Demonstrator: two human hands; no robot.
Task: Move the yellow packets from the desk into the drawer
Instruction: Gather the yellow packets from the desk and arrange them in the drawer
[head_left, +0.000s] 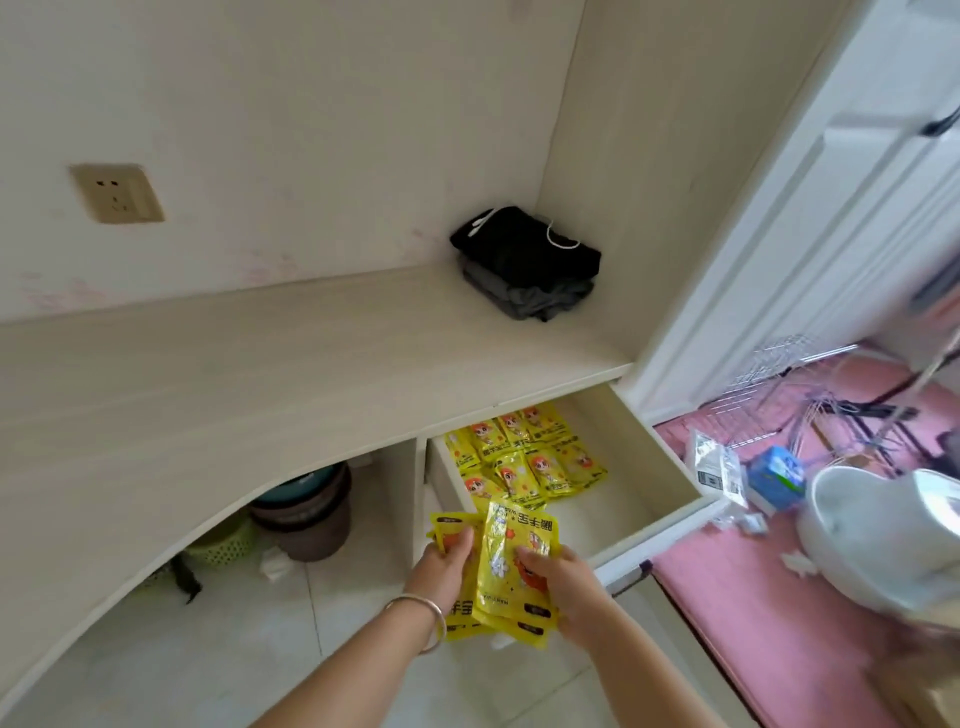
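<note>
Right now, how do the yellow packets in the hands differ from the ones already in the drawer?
The held packets are bunched in an overlapping stack, gripped by the left hand and right hand; the drawer packets lie flat in rows at the drawer back, untouched. Both share the yellow cartoon wrapper.

Folded dark clothes (524, 260) are lying in the far right corner; a wall socket (117, 193) is sitting upper left. Stacked bins (304, 512) are standing underneath.
</note>
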